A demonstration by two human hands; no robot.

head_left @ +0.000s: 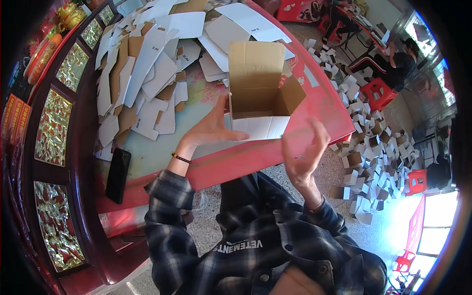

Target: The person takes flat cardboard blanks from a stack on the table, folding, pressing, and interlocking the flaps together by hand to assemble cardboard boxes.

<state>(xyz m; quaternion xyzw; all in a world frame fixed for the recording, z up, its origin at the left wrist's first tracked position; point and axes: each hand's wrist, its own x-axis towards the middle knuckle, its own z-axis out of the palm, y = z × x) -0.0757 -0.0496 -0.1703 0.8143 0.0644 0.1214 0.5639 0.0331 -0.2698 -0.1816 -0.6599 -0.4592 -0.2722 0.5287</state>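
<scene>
- One open carton (260, 127) sits at the bench's (221, 164) near edge, between both hands; that spot probably gives each hand easy reach.
- Left hand (211, 125): fingers clamped on the carton's near left corner, thumb across the front and the others along the side, seemingly to steady the thin walls.
- Right hand (306, 152): fingers apart and loosely curled, just beside the near right corner; blur hides whether they touch.
- White outside, plain brown cardboard inside; a tall creased flap rises beyond the fingers.
- Beyond the left fingers, flat carton blanks (184, 24) overlap in an angular, matte heap.
</scene>
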